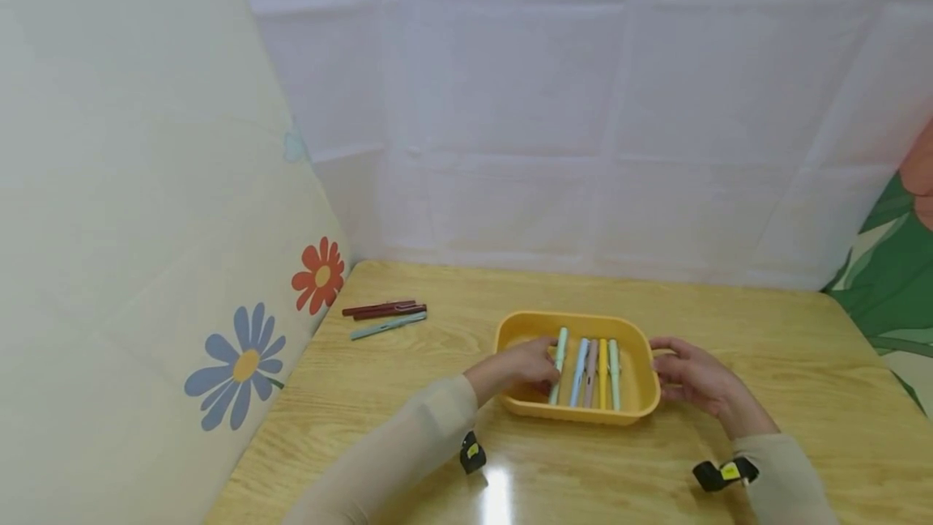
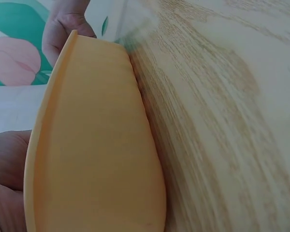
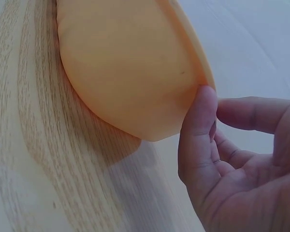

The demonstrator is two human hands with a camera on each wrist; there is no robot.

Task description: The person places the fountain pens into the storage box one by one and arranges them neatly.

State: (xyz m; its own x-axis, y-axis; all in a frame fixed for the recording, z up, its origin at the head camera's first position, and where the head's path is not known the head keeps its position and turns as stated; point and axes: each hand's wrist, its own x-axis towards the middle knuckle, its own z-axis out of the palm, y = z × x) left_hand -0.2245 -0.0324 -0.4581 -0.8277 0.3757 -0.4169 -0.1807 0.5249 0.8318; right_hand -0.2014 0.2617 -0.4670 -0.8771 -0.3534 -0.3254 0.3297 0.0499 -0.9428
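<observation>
A yellow tray (image 1: 634, 410) with raised walls stands on the table, and several pens lie side by side in it. Inside its left part, my left hand (image 1: 530, 364) holds a light green pen (image 1: 560, 363) with curled fingers. To the right of that pen lie a light blue pen (image 1: 579, 371), a mauve pen (image 1: 591, 373), a yellow pen (image 1: 602, 373) and another light green pen (image 1: 615, 375). My right hand (image 1: 696, 379) pinches the tray's right rim, thumb outside, as the right wrist view shows. In the left wrist view the tray wall (image 2: 96, 135) hides the pens and the left fingertips.
At the table's back left lie two dark red pens (image 1: 389, 311) and a blue-green pen (image 1: 389, 326). A white cloth (image 1: 510, 104) hangs behind the table (image 1: 408, 428), and flower-printed cloth (image 1: 146, 185) borders it at the left.
</observation>
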